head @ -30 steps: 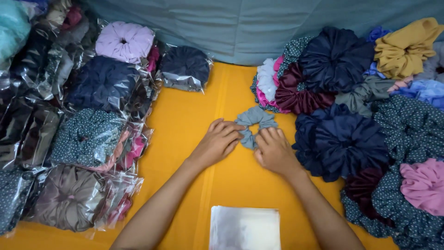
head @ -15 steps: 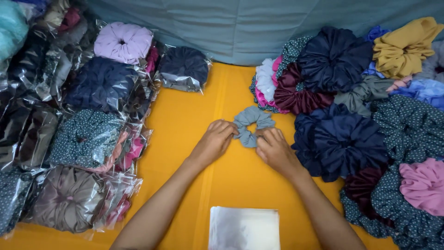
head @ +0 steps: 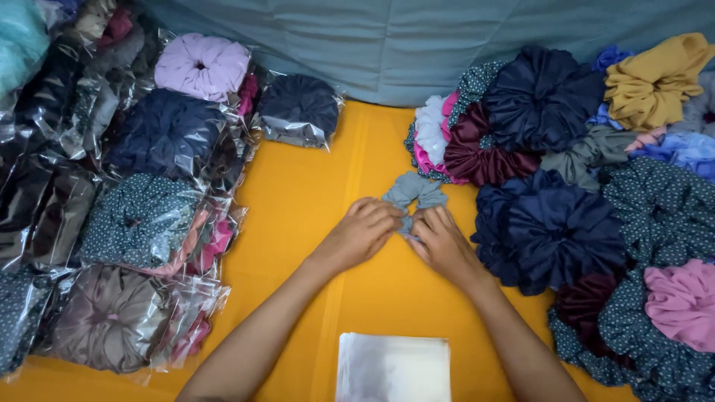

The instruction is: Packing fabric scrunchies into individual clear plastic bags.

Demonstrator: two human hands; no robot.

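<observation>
A grey-blue fabric scrunchie (head: 414, 190) lies on the orange cloth surface (head: 313, 201) in the middle. My left hand (head: 363, 232) and my right hand (head: 439, 240) meet over its near edge, fingers curled, both pinching the fabric. Only the far half of the scrunchie shows beyond my fingers. A stack of clear plastic bags (head: 392, 368) lies near the bottom edge, between my forearms.
Bagged scrunchies (head: 141, 216) are piled on the left, including a lilac one (head: 202, 65) and a dark one (head: 300, 108). Loose scrunchies (head: 555, 231) in navy, maroon, pink, mustard and dotted teal heap on the right. A grey-green cloth backdrop (head: 417, 37) hangs behind.
My hands have drawn closer together over the scrunchie's near edge, bunching it; it now looks smaller and more folded than a second ago.
</observation>
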